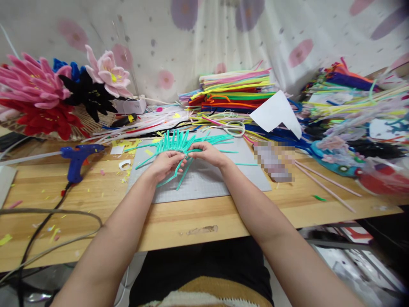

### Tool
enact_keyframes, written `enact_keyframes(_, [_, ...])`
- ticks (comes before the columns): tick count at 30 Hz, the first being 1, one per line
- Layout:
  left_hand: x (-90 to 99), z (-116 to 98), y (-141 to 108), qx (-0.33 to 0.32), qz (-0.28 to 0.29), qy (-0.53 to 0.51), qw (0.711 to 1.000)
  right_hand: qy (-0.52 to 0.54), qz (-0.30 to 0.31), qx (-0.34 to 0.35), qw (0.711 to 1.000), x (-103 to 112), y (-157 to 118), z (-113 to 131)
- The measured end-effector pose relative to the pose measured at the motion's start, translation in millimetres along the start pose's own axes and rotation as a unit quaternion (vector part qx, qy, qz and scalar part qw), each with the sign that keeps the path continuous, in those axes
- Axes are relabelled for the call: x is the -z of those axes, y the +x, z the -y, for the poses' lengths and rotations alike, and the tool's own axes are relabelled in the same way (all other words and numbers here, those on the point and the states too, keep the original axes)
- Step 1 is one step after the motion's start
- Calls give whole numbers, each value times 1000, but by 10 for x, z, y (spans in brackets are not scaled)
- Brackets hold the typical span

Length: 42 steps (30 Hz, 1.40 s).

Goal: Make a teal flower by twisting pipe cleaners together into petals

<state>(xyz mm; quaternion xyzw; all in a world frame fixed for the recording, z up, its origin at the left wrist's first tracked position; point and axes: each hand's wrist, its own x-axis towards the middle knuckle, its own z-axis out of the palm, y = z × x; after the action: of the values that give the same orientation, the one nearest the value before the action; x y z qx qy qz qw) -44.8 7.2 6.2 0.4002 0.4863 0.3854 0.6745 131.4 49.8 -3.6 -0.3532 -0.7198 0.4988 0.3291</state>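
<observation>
Above a grey mat (246, 181), both hands meet at a fan-shaped piece of teal pipe cleaners (175, 140). My left hand (168, 164) is closed on the lower edge of this piece, thumb and fingers pinched together. Just to its right, my right hand (204, 153) pinches a teal strand close to the same edge. Loose teal stems hang below the fingers toward the mat, and more teal stems (217, 139) lie behind and to the right. The fingertips nearly touch, and the exact grip point is partly hidden.
A blue glue gun (78, 160) with its cable lies on the left. Fuzzy flowers (35, 85) stand at the back left. Scissors (234, 128), white paper (276, 113) and bundled colourful pipe cleaners (236, 91) are behind the mat. Pink stems (326, 187) lie to the right.
</observation>
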Motion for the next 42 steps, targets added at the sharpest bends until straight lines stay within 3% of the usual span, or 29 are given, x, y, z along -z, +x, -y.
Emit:
enact_keyframes(13, [-31,92,74,-132,-47,150,979,-103,-17,-23,994,-56,10,43])
enact_keyframes(16, [-23,102,75,-123,-55,136,982,-112,-20,-14,993,-43,8,56])
enact_keyframes(21, [-39,98,54,-83,-17,33,996,-119,-11,-9,993,-59,11,82])
enact_keyframes(26, [-67,86,74,-97,-120,13,988,-171,-31,-26,985,-118,29,84])
enact_keyframes(31, [-3,21,91,-114,-197,6,974,-211,-54,-29,975,-31,21,59])
enact_keyframes(42, [79,15,117,-104,-227,-30,968,-359,-70,-43,930,5,-43,189])
